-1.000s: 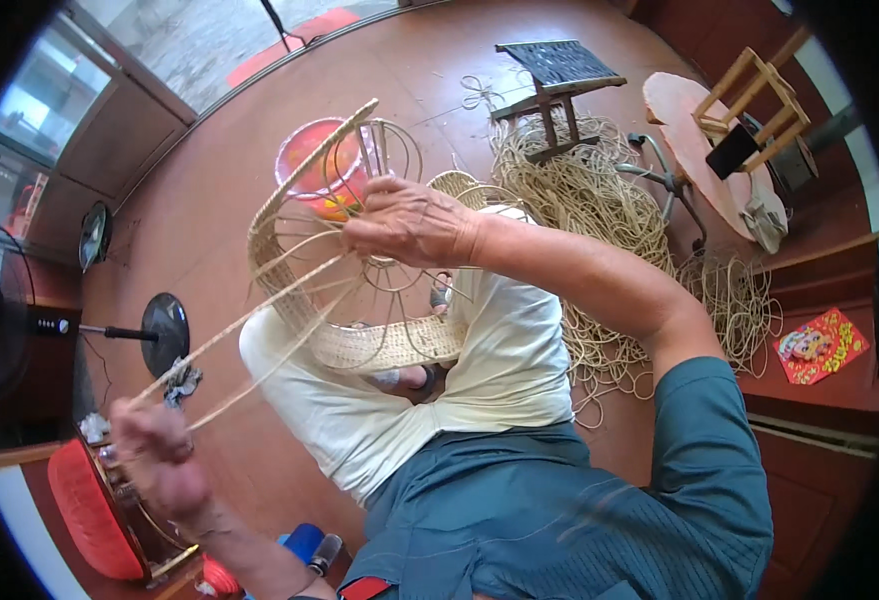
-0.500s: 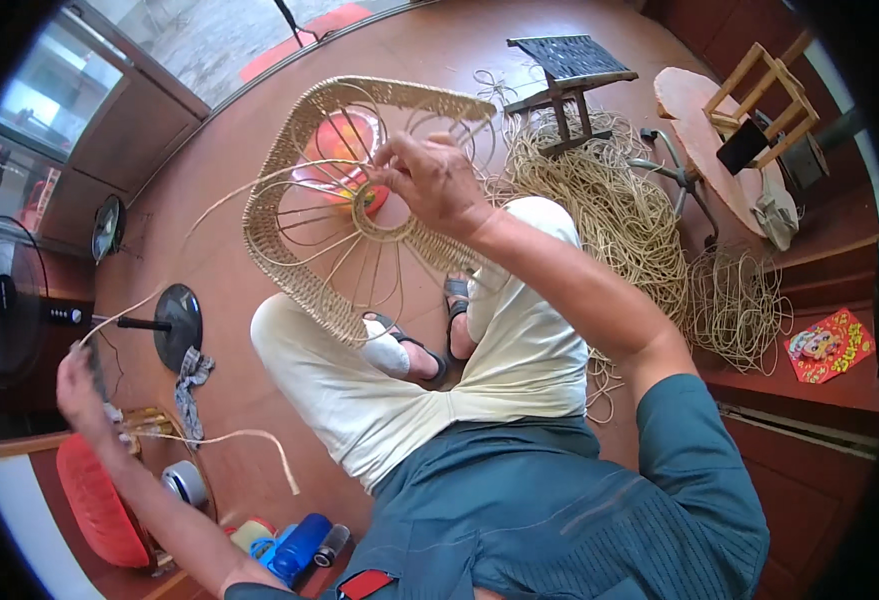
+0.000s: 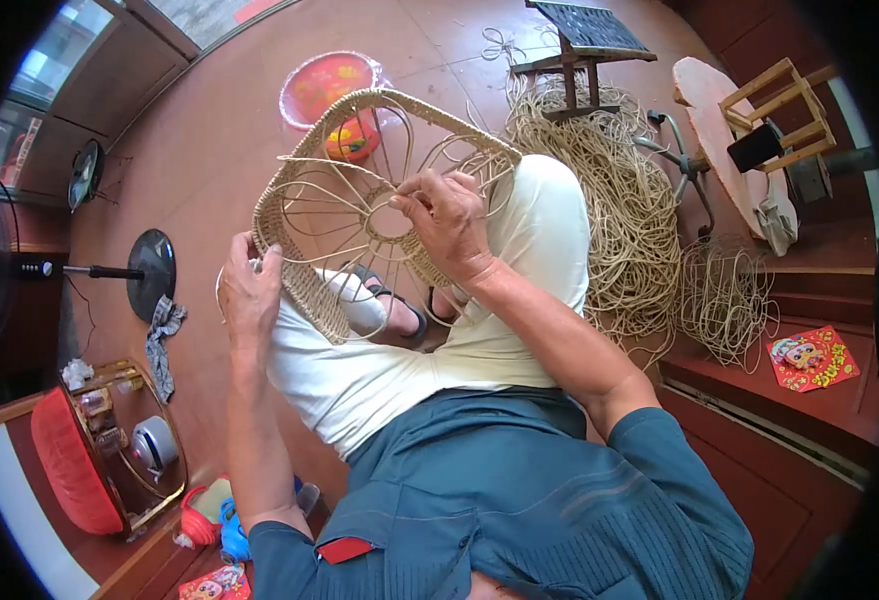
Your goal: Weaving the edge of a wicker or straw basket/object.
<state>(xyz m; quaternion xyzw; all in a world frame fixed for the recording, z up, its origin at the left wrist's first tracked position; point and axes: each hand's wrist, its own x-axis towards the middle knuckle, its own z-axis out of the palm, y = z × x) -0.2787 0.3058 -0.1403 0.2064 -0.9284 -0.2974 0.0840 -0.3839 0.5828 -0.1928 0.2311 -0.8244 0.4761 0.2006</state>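
Observation:
A round woven rattan frame [image 3: 359, 190] with open spokes and a woven rim rests tilted over my knees. My left hand [image 3: 249, 290] grips its woven rim at the lower left edge. At the hub of the spokes, my right hand [image 3: 444, 220] pinches the strands with curled fingers. I sit in white trousers and a blue shirt, a sandalled foot showing through the spokes.
A heap of loose rattan strands [image 3: 619, 200] lies on the floor to my right, by a small stool [image 3: 579, 40]. A red basin [image 3: 324, 85] sits beyond the frame. A standing fan [image 3: 109, 270] and a red-cushioned rack [image 3: 89, 450] are at my left.
My left hand, stretched far out to the left with a long strand, has come back and taken the frame's rim. The frame has turned and dropped lower over my knees.

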